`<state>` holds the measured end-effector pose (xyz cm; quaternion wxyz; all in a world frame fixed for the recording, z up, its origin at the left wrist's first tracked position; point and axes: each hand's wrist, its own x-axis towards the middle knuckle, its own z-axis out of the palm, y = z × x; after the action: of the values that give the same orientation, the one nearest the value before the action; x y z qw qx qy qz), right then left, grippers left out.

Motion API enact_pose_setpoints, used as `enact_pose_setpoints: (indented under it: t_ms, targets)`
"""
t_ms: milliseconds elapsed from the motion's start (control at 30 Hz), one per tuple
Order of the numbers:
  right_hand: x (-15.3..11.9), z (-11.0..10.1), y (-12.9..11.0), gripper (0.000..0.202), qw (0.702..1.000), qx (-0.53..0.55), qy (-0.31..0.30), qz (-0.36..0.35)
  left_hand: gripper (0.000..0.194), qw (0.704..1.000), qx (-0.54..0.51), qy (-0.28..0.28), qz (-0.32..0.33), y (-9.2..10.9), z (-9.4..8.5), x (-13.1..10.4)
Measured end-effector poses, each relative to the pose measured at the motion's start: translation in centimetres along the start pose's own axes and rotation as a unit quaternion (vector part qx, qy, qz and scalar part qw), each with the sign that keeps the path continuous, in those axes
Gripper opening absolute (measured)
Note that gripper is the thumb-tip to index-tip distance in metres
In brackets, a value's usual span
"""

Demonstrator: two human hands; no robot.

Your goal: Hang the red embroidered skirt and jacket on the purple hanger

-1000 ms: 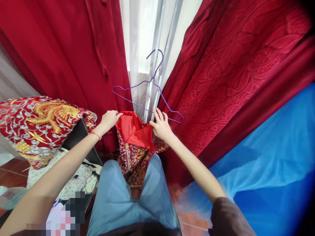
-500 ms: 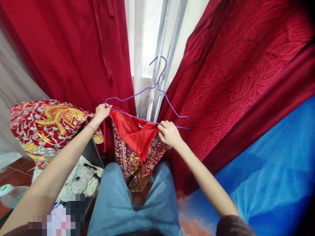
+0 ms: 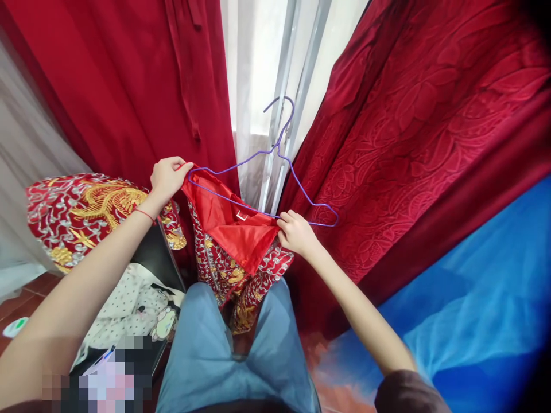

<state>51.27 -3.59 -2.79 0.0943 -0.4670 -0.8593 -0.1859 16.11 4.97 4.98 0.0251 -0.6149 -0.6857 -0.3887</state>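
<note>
the left hand (image 3: 167, 178) pinches one edge of the silver-and-gold embroidered red garment (image 3: 226, 229), and the right hand (image 3: 298, 232) grips the opposite edge by the lower bar of the purple wire hanger (image 3: 278, 147), the cloth spread between and below them. the work looks partway: the hanger's end near the left hand overlaps the lining, but the end beyond the right hand remains uncovered.

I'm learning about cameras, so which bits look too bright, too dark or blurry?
Head view: the pale strip between the red curtains is brightest, nearly white; head view: the top right corner is black, and the blue cloth looks soft and smeary; head view: the purple hanger looks fairly crisp.
</note>
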Motion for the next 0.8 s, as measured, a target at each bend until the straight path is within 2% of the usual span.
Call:
enact_pose_setpoints:
  t_ms: [100, 267, 400, 467, 567, 600, 667, 800]
  targets:
    - [0.2, -0.1, -0.2, 0.023, 1.000, -0.005, -0.024, 0.001, 0.036, 0.999, 0.019, 0.028, -0.008, 1.0, -1.1, -0.3]
    - [0.4, -0.2, -0.6, 0.029, 0.998, -0.015, -0.063, 0.021, 0.037, 0.992, 0.111, 0.044, 0.043, 2.6, -2.9, -0.7]
    - [0.9, -0.4, -0.9, 0.033, 0.995, -0.019, -0.091, 0.026, 0.040, 0.981, 0.171, 0.052, 0.079, 4.7, -5.0, -1.6]
    - [1.2, -0.3, -1.0, 0.033, 0.995, -0.020, -0.098, 0.031, 0.040, 0.980, 0.165, 0.065, 0.087, 6.1, -6.2, -2.8]
    - [1.6, 0.1, -0.9, 0.031, 0.995, -0.016, -0.095, 0.028, 0.042, 0.983, 0.103, 0.107, 0.109, 8.4, -7.6, -5.1]
    - [1.7, 0.2, -0.9, 0.030, 0.996, -0.012, -0.089, 0.021, 0.043, 0.984, 0.075, 0.106, 0.122, 9.0, -7.7, -5.6]
    - [1.7, 0.5, -0.7, 0.029, 0.998, -0.005, -0.068, 0.008, 0.045, 0.987, 0.029, 0.063, 0.144, 9.6, -7.2, -5.9]
    - [1.1, 1.3, 0.3, 0.026, 0.999, -0.001, -0.030, -0.011, 0.047, 0.987, 0.009, -0.066, 0.146, 8.6, -3.4, -4.1]
